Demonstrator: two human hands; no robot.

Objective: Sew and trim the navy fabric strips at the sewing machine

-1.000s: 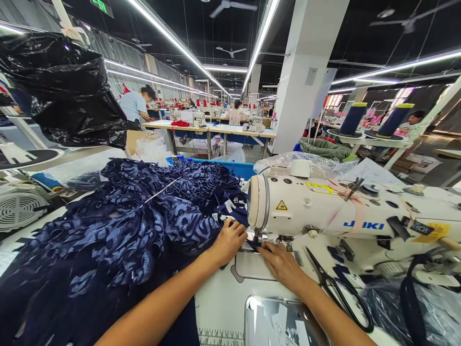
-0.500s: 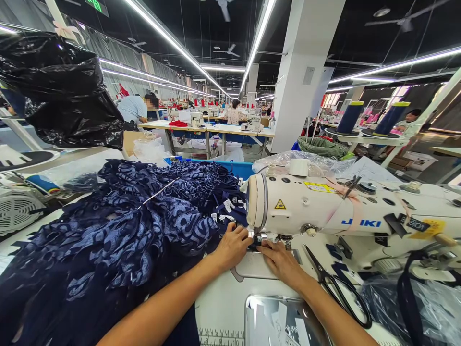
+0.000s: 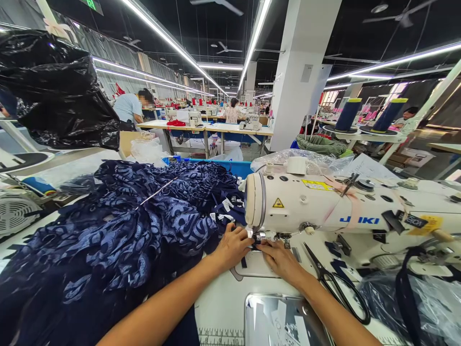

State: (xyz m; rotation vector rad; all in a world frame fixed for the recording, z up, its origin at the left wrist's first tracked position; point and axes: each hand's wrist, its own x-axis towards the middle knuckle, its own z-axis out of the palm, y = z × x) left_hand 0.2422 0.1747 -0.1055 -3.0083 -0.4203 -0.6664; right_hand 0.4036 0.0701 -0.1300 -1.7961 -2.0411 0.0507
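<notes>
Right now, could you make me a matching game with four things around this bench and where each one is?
1 scissors
2 blue lace cloth
3 thread cones
4 black bag

A heaped left of the sewing machine
B on a stand, far right
C lying flat below the machine's arm
D up high, far left

Pairs: 1-C, 2-A, 3-B, 4-D

The white sewing machine (image 3: 324,206) reads "JUKI" in blue, beside a yellow warning-triangle sticker (image 3: 277,203).

Two hands (image 3: 232,247) (image 3: 281,259), one sewing machine (image 3: 324,211), one scissors (image 3: 334,283), two thread cones (image 3: 346,115) (image 3: 391,115), one black bag (image 3: 57,91)
</notes>
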